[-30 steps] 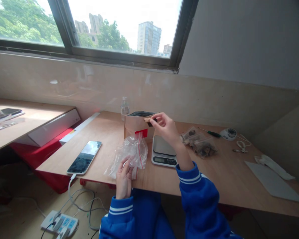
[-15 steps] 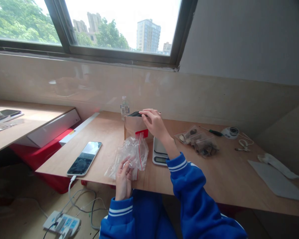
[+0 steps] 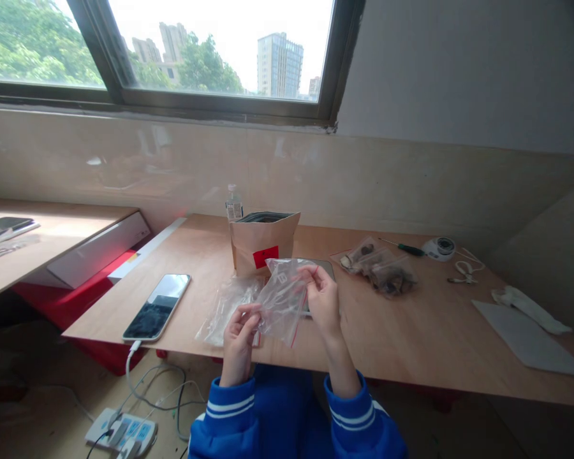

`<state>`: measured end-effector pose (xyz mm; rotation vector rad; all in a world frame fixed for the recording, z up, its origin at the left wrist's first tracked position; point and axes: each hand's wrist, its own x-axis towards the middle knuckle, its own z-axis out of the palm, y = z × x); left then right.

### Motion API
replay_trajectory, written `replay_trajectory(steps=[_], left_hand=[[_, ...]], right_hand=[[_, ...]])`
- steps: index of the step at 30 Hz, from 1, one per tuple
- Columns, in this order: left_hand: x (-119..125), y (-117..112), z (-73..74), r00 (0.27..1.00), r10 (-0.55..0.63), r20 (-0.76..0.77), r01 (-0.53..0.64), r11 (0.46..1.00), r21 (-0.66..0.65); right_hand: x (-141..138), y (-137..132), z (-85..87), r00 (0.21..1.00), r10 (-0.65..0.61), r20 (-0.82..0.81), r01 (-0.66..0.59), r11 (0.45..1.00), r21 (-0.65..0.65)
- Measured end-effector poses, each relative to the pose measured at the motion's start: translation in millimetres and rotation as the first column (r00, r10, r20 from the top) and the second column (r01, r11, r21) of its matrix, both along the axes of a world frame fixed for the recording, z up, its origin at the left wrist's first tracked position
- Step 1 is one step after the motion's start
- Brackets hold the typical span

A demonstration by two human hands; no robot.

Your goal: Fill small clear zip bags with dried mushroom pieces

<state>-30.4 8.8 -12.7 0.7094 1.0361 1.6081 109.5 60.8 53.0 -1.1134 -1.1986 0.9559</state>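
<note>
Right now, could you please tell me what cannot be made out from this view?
Scale reading: head view, hidden behind the clear bag and right hand.
Brown pouch contents: head view, hidden by its front wall.
Bottle label: head view, too small.
Left table: head view, cut by left edge.

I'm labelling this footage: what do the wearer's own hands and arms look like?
The left hand and right hand are both bare, without gloves. The sleeves are blue, with two white stripes around each cuff and some white along the outer sides.
</note>
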Motion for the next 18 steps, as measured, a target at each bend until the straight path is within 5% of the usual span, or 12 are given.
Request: replay_trajectory(steps=[4, 9, 18], left_hand=[[-6.8, -5.3, 7.9, 0.98, -0.084, -0.183, 0.091, 0.995, 0.031], [-17.6, -7.7, 22.9, 0.897, -0.136, -0.422, 0.107, 0.99, -0.092], [-11.8, 1.8, 30.2, 0.86, -0.129, -0.493, 0.112, 0.992, -0.065]], right_hand=[[-0.8, -10.5, 0.6, 0.996, -0.087, -0.022, 0.087, 0.996, -0.001], [-17.8, -29.5, -17.1, 0.992, -0.101, -0.078, 0.099, 0.995, -0.032], [-36.2, -38.3, -39.0, 0.996, -0.087, -0.026, 0.087, 0.996, 0.02]])
